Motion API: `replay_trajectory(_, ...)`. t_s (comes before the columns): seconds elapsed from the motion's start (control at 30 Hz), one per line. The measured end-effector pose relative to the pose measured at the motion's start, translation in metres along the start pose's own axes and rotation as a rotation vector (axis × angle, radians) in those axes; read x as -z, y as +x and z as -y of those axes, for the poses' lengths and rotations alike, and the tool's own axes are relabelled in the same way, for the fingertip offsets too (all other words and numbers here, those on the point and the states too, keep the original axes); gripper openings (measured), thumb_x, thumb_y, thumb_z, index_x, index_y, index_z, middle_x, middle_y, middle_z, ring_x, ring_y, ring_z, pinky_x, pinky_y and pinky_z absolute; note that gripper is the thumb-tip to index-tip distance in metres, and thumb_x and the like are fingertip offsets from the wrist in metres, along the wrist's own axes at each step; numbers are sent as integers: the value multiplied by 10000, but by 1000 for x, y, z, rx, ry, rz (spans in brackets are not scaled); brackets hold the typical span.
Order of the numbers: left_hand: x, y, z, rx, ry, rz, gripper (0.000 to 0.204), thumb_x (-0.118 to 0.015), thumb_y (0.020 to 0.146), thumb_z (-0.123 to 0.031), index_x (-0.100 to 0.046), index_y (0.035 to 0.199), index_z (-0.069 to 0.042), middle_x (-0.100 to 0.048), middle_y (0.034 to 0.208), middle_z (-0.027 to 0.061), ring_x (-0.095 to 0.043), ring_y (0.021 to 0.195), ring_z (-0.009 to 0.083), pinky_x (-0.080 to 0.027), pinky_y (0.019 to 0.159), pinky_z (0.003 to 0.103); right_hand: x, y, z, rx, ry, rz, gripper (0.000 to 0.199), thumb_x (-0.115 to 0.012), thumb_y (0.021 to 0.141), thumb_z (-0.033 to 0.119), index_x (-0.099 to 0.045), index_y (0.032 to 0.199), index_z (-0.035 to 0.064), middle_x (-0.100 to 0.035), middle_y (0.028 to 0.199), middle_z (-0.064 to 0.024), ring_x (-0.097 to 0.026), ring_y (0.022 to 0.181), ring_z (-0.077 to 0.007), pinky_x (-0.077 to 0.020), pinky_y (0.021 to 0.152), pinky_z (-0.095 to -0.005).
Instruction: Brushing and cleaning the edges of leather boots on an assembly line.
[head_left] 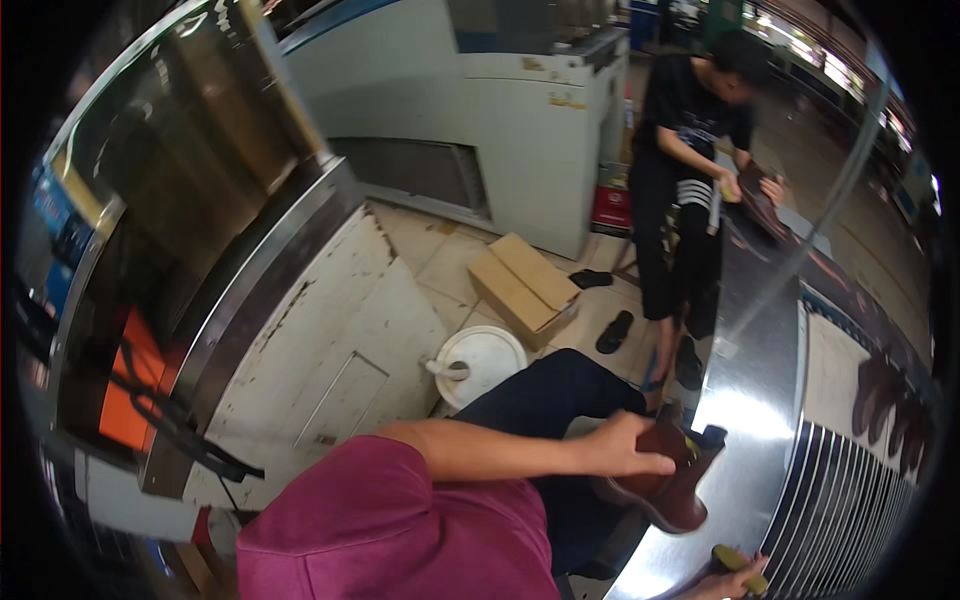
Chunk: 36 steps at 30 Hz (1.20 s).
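My left hand (614,447) is closed around the upper part of a dark brown leather boot (682,502), which is tilted over the near edge of a shiny metal worktop (745,375). Something yellow-green shows inside the boot's opening. Low in the picture, my right hand (728,586) is closed on an olive-yellow, sponge-like pad (726,555). That hand is over the metal surface, apart from the boot and partly cut off by the picture's lower rim.
Beside the worktop runs a slatted conveyor (830,500) with several brown boots (880,395) standing farther along. A co-worker (690,130) sits ahead, holding a brown shoe (762,205). On the floor are a cardboard box (522,285), a white lidded bucket (490,362) and dark slippers (614,332).
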<state>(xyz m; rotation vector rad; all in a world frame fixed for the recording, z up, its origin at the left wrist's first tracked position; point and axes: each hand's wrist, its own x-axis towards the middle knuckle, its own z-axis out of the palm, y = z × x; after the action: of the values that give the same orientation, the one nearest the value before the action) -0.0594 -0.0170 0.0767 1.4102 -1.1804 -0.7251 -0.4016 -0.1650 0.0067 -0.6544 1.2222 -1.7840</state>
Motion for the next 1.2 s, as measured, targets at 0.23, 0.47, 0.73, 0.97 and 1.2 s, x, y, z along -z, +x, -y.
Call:
replay_trajectory(0.23, 202, -76, -129, 145, 542, -761, 388, -858, 835, -276, -754, 1106, -19, -786, 965, 78, -724, 881, 134, -579, 826, 327, 12, 44, -20, 21, -62, 103, 404, -831, 840, 292, -550, 982, 40, -623, 980, -158, -637, 824, -303, -585, 667, -468)
replay_trajectory(0.47, 325, -165, -209, -368, 1328, -1773, 412, -798, 921, -273, -691, 1145, 55, -767, 1037, 117, -700, 913, 193, -530, 883, 325, 11, 30, -5, 3, -140, 166, 400, -830, 847, 339, -560, 919, 52, -635, 897, -155, -636, 769, -294, -579, 656, -456)
replay_trajectory(0.73, 457, -251, -176, 525, 1330, -1691, 1009, -708, 876, -570, -257, 1588, -15, -604, 1365, 312, -577, 1296, 450, -442, 1090, 481, -41, -18, 30, -2, -162, 143, 423, -821, 844, 408, -548, 709, 114, -579, 633, -70, -595, 616, -240, -545, 636, -414)
replay_trajectory(0.97, 637, -295, -151, 696, 1204, -1668, 1036, -710, 832, -661, -342, 1559, -22, -607, 1376, 300, -574, 1307, 445, -447, 1091, 476, -34, -5, 26, 94, -212, 170, 452, -795, 871, 433, -557, 784, 59, -626, 643, -121, -612, 637, -215, -553, 630, -402)
replay_trajectory(1.2, 660, -292, -173, 1299, 1225, -1584, 774, -637, 900, -555, -576, 1406, 28, -554, 1449, 286, -551, 1356, 395, -436, 1123, 458, -57, -16, 22, 196, -257, 74, 539, -767, 899, 426, -587, 952, -79, -648, 686, -194, -634, 633, -248, -543, 563, -384)
